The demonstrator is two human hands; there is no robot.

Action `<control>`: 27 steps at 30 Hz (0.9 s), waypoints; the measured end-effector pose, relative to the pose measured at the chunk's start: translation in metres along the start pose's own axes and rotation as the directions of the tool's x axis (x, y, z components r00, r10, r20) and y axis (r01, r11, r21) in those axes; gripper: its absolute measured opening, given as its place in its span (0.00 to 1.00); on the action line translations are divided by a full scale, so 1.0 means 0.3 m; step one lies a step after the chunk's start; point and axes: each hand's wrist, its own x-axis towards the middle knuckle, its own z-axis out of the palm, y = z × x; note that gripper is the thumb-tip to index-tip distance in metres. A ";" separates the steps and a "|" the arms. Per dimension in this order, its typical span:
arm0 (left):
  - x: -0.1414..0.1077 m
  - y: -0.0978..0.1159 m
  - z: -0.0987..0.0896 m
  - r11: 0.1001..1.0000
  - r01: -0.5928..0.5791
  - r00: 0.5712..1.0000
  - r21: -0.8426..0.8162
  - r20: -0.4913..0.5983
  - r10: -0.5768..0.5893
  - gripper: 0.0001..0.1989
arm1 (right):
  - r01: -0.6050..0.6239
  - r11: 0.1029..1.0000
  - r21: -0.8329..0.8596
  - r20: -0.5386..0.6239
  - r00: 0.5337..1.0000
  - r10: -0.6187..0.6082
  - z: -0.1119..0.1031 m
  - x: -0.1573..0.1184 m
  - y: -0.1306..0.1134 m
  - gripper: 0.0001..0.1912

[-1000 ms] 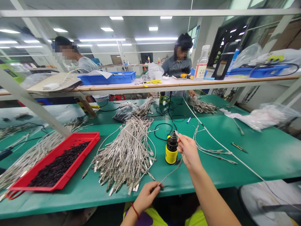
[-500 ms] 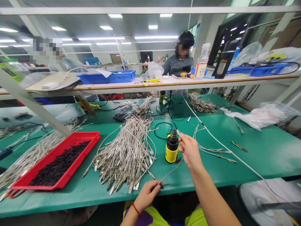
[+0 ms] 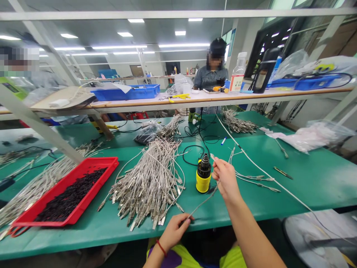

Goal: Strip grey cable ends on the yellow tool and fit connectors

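Note:
A thin grey cable [image 3: 205, 201] runs between my two hands. My left hand [image 3: 176, 226], at the table's front edge, is closed with the cable pinched between thumb and fingers. My right hand [image 3: 224, 176] is closed on the cable's other stretch, and a short end shows above the fingertips. Just left of that end stands a yellow and black heat gun [image 3: 203, 178], its metal nozzle pointing up. The cable end is beside the nozzle; I cannot tell whether they touch. Left of the heat gun lies a large heap of grey USB cables [image 3: 147, 182], plugs toward me.
A red tray [image 3: 96, 160] of small black pieces is at the left. Several loose cables [image 3: 256, 178] and tweezers [image 3: 282, 172] lie to the right. A long white cord [image 3: 259, 167] crosses the green table. Overhead is a shelf [image 3: 195, 102]; a person [image 3: 213, 74] sits behind it.
Both hands and the cable stay almost still. The view has shifted very slightly. At the far left, a person behind the shelf has moved further left.

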 end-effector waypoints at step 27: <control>0.001 0.007 -0.001 1.000 -0.025 1.000 -0.001 0.018 0.025 0.20 | 0.054 0.999 0.006 -0.037 0.998 -0.053 -0.017 -0.012 -0.005 0.21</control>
